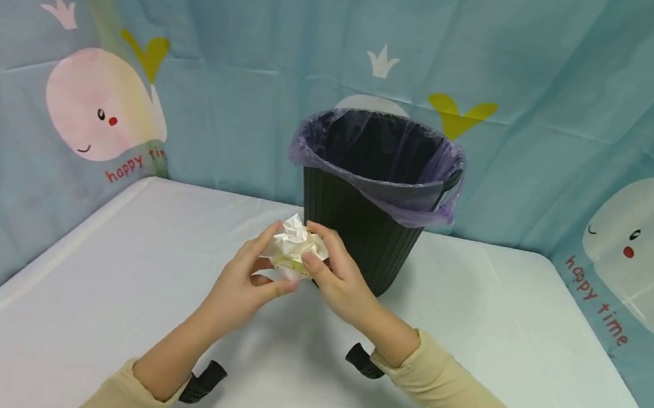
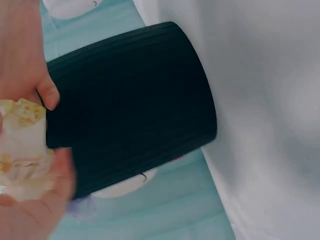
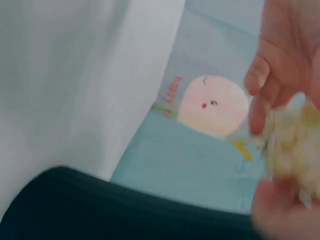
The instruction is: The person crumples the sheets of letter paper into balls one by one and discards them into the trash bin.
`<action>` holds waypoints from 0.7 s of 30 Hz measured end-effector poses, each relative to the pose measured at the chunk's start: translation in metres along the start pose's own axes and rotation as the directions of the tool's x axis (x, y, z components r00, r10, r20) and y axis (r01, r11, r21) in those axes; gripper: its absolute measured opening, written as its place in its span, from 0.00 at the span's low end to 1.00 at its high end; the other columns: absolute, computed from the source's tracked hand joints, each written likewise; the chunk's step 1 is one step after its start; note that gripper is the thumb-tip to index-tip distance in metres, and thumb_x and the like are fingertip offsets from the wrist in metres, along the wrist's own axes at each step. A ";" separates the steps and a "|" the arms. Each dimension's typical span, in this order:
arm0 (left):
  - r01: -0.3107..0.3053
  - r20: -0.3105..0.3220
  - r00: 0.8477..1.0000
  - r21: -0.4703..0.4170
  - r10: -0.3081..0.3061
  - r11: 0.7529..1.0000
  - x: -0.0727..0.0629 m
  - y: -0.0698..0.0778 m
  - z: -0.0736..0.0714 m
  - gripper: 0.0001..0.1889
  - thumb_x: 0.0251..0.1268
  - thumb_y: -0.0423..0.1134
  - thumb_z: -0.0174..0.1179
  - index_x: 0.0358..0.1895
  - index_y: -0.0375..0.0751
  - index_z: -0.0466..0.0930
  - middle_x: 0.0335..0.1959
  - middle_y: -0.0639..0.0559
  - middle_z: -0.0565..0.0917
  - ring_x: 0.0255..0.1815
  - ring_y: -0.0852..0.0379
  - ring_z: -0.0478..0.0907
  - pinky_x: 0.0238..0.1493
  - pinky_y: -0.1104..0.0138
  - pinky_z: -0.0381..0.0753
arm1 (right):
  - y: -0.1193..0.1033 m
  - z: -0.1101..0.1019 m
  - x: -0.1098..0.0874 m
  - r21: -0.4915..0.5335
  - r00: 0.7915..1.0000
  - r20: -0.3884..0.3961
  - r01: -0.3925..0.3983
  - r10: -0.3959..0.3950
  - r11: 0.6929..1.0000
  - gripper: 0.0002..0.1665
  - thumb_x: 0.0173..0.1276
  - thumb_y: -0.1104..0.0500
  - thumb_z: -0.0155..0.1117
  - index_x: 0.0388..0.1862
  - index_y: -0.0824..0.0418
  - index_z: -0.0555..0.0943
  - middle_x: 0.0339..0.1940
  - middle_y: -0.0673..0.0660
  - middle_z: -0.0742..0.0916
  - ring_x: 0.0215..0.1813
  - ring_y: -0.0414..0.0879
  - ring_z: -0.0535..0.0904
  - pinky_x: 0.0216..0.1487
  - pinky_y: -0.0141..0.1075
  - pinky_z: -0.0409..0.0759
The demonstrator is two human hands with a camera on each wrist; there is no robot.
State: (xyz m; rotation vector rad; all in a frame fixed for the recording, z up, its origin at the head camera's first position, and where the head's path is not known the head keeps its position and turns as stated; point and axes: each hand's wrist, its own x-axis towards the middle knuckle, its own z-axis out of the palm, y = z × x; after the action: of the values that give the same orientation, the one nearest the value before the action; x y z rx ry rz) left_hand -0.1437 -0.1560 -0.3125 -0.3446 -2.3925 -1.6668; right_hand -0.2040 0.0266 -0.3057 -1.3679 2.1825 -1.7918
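In the head view, a crumpled wrapper point(image 1: 292, 246), whitish and shiny with yellow patches, is held up above the table between both hands. My left hand point(image 1: 240, 285) has its index finger and thumb on the left side of it. From the right, my right hand point(image 1: 344, 284) pinches it with thumb and index finger. Printed yellow marks show on the wrapper point(image 2: 22, 145) in the left wrist view, while in the right wrist view it is blurred. Right behind the hands stands a black trash bin point(image 1: 354, 234) lined with a purple bag point(image 1: 425, 206).
A white cloth covers the table point(image 1: 77, 296). Blue curtains point(image 1: 238, 132) printed with cartoon figures hang at the back and both sides. Black wrist mounts point(image 1: 203, 383) hang under the forearms, just above the table.
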 end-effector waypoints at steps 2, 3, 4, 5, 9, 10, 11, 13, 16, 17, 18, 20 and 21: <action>-0.035 -0.003 0.999 -0.070 0.035 0.997 0.000 -0.003 -0.004 0.45 0.60 0.26 0.65 0.77 0.40 0.48 0.71 0.37 0.59 0.54 0.48 0.75 0.46 0.72 0.78 | -0.002 -0.008 0.000 0.106 0.996 0.091 -0.004 -0.006 0.994 0.30 0.77 0.63 0.48 0.72 0.75 0.56 0.63 0.71 0.69 0.50 0.48 0.72 0.49 0.32 0.75; -0.060 0.002 0.998 -0.091 0.061 0.994 -0.001 -0.004 -0.006 0.45 0.60 0.24 0.64 0.77 0.38 0.48 0.71 0.36 0.59 0.54 0.50 0.75 0.47 0.73 0.78 | -0.001 -0.012 0.000 0.147 0.992 0.126 -0.002 -0.017 0.989 0.31 0.76 0.65 0.50 0.71 0.77 0.56 0.65 0.72 0.68 0.52 0.48 0.72 0.50 0.33 0.75; -0.080 0.010 0.997 -0.111 0.081 0.991 -0.001 -0.005 -0.008 0.44 0.60 0.21 0.62 0.77 0.36 0.49 0.71 0.35 0.60 0.53 0.53 0.75 0.48 0.73 0.77 | -0.001 -0.016 0.000 0.183 0.989 0.148 0.000 -0.028 0.983 0.31 0.74 0.66 0.52 0.71 0.78 0.57 0.65 0.72 0.69 0.54 0.49 0.73 0.52 0.33 0.76; -0.090 0.023 0.995 -0.130 0.094 0.987 -0.001 -0.005 -0.010 0.43 0.60 0.20 0.61 0.76 0.35 0.50 0.70 0.34 0.62 0.52 0.55 0.75 0.48 0.73 0.78 | 0.001 -0.020 0.001 0.205 0.986 0.160 0.005 -0.038 0.979 0.32 0.73 0.66 0.55 0.70 0.78 0.59 0.64 0.72 0.70 0.55 0.50 0.73 0.52 0.34 0.77; -0.093 0.024 0.995 -0.070 0.095 0.993 0.001 -0.005 -0.012 0.35 0.59 0.19 0.60 0.70 0.27 0.57 0.60 0.33 0.75 0.46 0.57 0.78 0.46 0.70 0.79 | 0.006 -0.029 0.004 0.176 0.984 0.167 0.024 -0.054 0.984 0.38 0.65 0.55 0.69 0.63 0.76 0.64 0.63 0.70 0.71 0.58 0.54 0.73 0.52 0.38 0.77; -0.084 0.013 0.996 -0.042 0.084 0.996 0.002 -0.004 -0.012 0.32 0.59 0.19 0.61 0.66 0.26 0.59 0.56 0.34 0.78 0.44 0.55 0.79 0.45 0.69 0.79 | 0.007 -0.030 0.005 0.186 0.984 0.169 0.015 -0.047 0.982 0.40 0.64 0.52 0.71 0.61 0.76 0.63 0.64 0.69 0.70 0.61 0.53 0.72 0.53 0.38 0.77; -0.078 0.006 0.997 -0.012 0.078 0.997 0.003 -0.004 -0.011 0.29 0.59 0.20 0.62 0.62 0.27 0.60 0.52 0.36 0.81 0.42 0.54 0.79 0.45 0.67 0.78 | 0.008 -0.030 0.006 0.204 0.984 0.175 0.002 -0.039 0.979 0.42 0.62 0.49 0.72 0.60 0.75 0.62 0.66 0.68 0.69 0.63 0.52 0.70 0.54 0.37 0.76; -0.077 0.002 0.997 0.046 0.077 0.996 0.004 -0.002 -0.009 0.25 0.59 0.23 0.63 0.57 0.30 0.61 0.49 0.38 0.83 0.42 0.50 0.79 0.47 0.62 0.77 | 0.010 -0.030 0.007 0.279 0.980 0.199 -0.037 -0.020 0.959 0.46 0.61 0.46 0.72 0.60 0.73 0.59 0.66 0.68 0.68 0.63 0.50 0.69 0.54 0.36 0.76; -0.122 0.047 0.992 0.079 0.118 0.989 0.002 -0.001 -0.008 0.24 0.61 0.27 0.64 0.58 0.30 0.63 0.52 0.41 0.82 0.51 0.45 0.76 0.53 0.51 0.72 | 0.012 -0.029 0.008 0.383 0.978 0.207 -0.114 0.035 0.916 0.53 0.56 0.41 0.74 0.61 0.71 0.55 0.62 0.65 0.70 0.57 0.45 0.71 0.51 0.33 0.77; -0.130 0.080 0.989 0.072 0.124 0.989 0.001 0.000 -0.009 0.26 0.62 0.29 0.64 0.60 0.31 0.63 0.55 0.41 0.80 0.55 0.44 0.74 0.55 0.48 0.70 | 0.013 -0.029 0.008 0.392 0.978 0.203 -0.128 0.050 0.911 0.55 0.55 0.40 0.74 0.63 0.71 0.54 0.61 0.65 0.71 0.55 0.45 0.72 0.50 0.32 0.77; -0.132 0.111 0.986 0.057 0.125 0.990 0.000 0.001 -0.009 0.28 0.63 0.30 0.64 0.63 0.31 0.62 0.58 0.40 0.77 0.59 0.43 0.72 0.57 0.46 0.68 | 0.013 -0.028 0.008 0.386 0.978 0.198 -0.135 0.061 0.913 0.58 0.53 0.38 0.74 0.65 0.71 0.53 0.60 0.66 0.72 0.54 0.44 0.72 0.50 0.32 0.77; -0.100 0.134 0.987 0.033 0.094 0.994 -0.002 0.003 -0.010 0.32 0.65 0.35 0.64 0.66 0.30 0.57 0.61 0.40 0.74 0.62 0.44 0.69 0.59 0.46 0.66 | 0.013 -0.028 0.008 0.358 0.980 0.187 -0.136 0.071 0.924 0.63 0.51 0.36 0.74 0.67 0.74 0.53 0.63 0.68 0.72 0.55 0.44 0.72 0.52 0.32 0.76; -0.073 0.134 0.988 0.019 0.070 0.997 -0.002 0.004 -0.011 0.34 0.65 0.37 0.64 0.67 0.31 0.54 0.62 0.40 0.74 0.61 0.44 0.68 0.59 0.48 0.67 | 0.013 -0.027 0.007 0.336 0.980 0.185 -0.132 0.072 0.933 0.64 0.51 0.36 0.74 0.68 0.75 0.53 0.64 0.68 0.71 0.57 0.43 0.72 0.53 0.32 0.76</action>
State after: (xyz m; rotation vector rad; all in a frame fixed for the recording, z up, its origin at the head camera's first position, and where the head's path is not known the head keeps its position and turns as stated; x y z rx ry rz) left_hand -0.1403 -0.1649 -0.3059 -0.5482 -2.4603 -1.6307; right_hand -0.2300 0.0434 -0.3029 -1.2488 1.7159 -1.8341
